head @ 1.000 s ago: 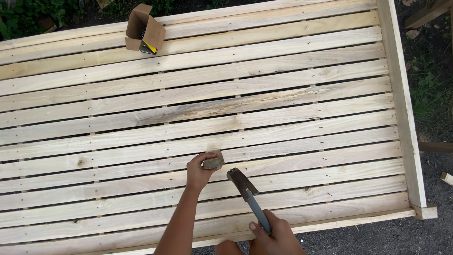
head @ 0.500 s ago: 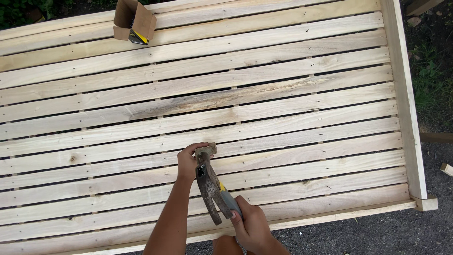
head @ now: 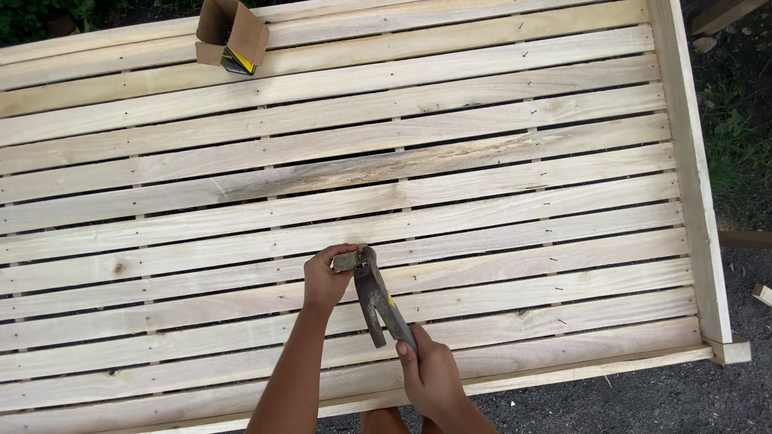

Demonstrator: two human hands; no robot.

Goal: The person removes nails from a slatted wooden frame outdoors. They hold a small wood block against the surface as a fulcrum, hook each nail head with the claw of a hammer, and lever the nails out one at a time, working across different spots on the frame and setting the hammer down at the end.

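Left hand [head: 324, 280]: pinched small wooden spacer block [head: 347, 260] on a slat | Right hand [head: 430, 374]: fist wrapped round claw hammer [head: 374, 293], head touching block | Slatted wooden frame [head: 482, 161]: slats beyond my hands showed nail heads; slats nearest me unclear | Open cardboard box [head: 232, 34]: far beyond my left hand

Outdoor site in daylight. Dark gravel ground [head: 643, 398] lies beyond the fingers' side; grass [head: 736, 137] far right, foliage [head: 40, 16] top left.
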